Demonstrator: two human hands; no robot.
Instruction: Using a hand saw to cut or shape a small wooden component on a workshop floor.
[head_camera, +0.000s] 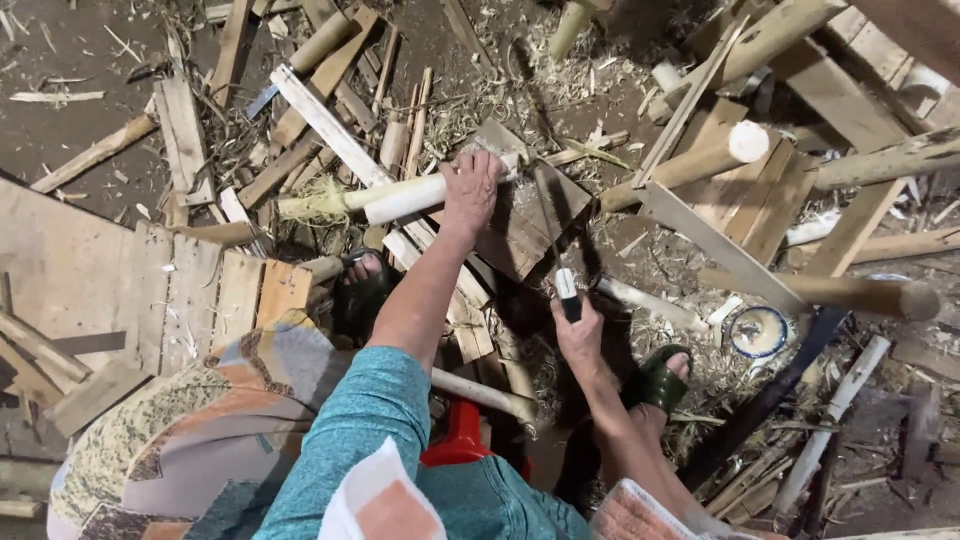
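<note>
peeled wood shows pale along most of the stick (400, 198) lying across the chopping block (520, 225), with a frayed yellowish tuft still clinging at its far end. left hand (470, 188) presses down on the stick, fingers curled closed around it, while right hand (580, 335) grips a blade's handle (567, 290) in a closed fist. judging by the shavings (500, 100) around, stripping looks nearly done, only that tuft left.

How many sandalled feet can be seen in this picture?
2. One foot in a dark sandal rests below the left hand, beside the plank floor. The other sandalled foot rests right of the right hand, on the shavings.
</note>
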